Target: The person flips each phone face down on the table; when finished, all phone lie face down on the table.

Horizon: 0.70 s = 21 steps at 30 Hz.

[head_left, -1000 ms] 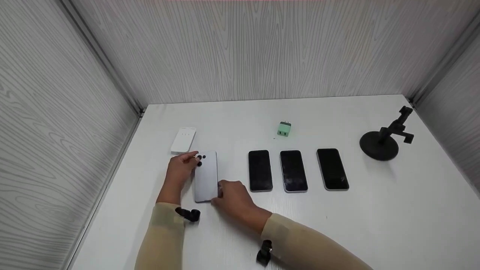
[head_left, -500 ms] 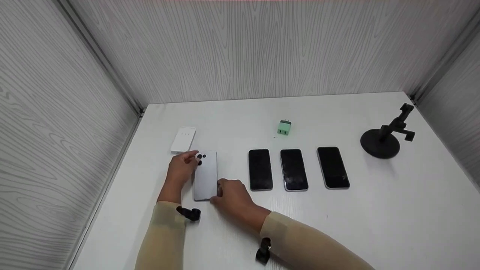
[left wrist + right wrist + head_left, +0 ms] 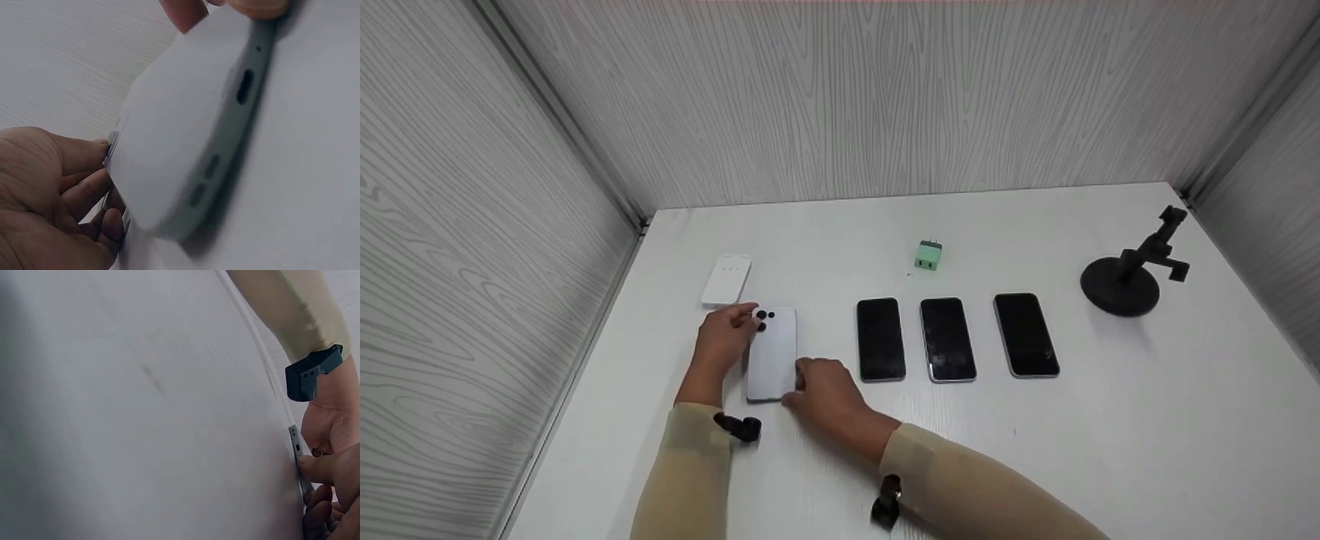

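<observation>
A silver phone (image 3: 771, 352) lies back up on the white table (image 3: 1035, 450), its camera lenses at the far end. My left hand (image 3: 746, 322) pinches its far left edge beside the lenses. My right hand (image 3: 797, 382) grips its near right corner. In the left wrist view the phone (image 3: 185, 140) shows its port edge and looks raised off the table on one side, with my left hand's fingers (image 3: 84, 188) curled on its edge. The right wrist view shows only a thin strip of the phone's edge (image 3: 297, 450) beside my right fingers (image 3: 332, 495).
Three black-screened phones (image 3: 880, 339) (image 3: 947, 339) (image 3: 1025, 334) lie in a row to the right. Behind them stands a green charger plug (image 3: 928, 256). A white power bank (image 3: 727, 279) lies just beyond the silver phone. A black phone stand (image 3: 1129, 277) is at far right. Grey walls enclose the table.
The silver phone has shifted very slightly between my two hands. Both hands keep their hold on it.
</observation>
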{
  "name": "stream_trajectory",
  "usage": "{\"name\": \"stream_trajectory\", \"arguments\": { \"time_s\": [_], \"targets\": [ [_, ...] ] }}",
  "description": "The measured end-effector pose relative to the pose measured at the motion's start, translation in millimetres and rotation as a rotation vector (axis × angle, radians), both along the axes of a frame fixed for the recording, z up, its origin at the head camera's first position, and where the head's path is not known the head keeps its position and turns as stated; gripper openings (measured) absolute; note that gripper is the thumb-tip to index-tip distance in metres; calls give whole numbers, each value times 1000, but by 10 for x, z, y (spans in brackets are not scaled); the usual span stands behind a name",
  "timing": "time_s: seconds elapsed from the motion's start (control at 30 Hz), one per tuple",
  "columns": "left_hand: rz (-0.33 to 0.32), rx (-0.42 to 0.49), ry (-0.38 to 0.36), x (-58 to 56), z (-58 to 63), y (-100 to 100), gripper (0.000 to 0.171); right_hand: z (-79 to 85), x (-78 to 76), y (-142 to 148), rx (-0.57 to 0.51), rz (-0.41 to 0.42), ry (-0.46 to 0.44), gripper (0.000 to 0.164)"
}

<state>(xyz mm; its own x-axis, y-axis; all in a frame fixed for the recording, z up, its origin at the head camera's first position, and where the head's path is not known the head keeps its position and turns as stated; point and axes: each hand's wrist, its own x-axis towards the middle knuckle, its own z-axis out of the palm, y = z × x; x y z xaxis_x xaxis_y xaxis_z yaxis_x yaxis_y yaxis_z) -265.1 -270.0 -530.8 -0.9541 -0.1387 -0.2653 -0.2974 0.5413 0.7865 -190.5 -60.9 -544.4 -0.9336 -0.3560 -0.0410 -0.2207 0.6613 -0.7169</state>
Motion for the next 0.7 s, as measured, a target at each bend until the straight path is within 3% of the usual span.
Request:
{"name": "stream_trajectory", "arguments": {
  "time_s": [0.33,0.7],
  "targets": [
    [-24,-4,13,5,-4,-4,45,29,6,8,24,12,6,34],
    [-44,-48,61,31,-45,-32,51,-15,-23,36,13,42,86,32]
  ]
}}
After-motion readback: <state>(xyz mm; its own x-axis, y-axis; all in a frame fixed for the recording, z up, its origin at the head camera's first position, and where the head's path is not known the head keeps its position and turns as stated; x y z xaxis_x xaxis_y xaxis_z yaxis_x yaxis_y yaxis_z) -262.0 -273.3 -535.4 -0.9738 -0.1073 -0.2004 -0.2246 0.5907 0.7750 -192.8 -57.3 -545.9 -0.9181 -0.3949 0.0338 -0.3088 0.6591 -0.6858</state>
